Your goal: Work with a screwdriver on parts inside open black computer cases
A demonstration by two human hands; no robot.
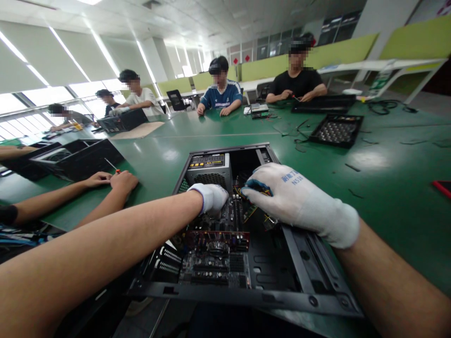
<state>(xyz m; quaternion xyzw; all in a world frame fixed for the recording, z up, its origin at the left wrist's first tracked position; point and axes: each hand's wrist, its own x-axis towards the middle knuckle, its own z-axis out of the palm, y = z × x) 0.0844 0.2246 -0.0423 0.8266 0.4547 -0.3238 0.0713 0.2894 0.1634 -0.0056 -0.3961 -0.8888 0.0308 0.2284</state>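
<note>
Gloved left hand (210, 197) and right hand (296, 199) (both white) inside open computer case (282, 234).

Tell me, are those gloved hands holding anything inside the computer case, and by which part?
The right hand pinches a small blue-handled tool by its handle. The left hand is curled down at the motherboard; whether it grips anything cannot be told.

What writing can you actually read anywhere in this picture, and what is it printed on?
"NSDI" or close to it, in blue below some small characters too blurred to read, on the back of the right hand's white glove.
Yellow label on top of the power supply inside the open computer case: print too small to read.
Red signs on the far windows: too small to read.
Left hand's glove: no writing visible.
</note>
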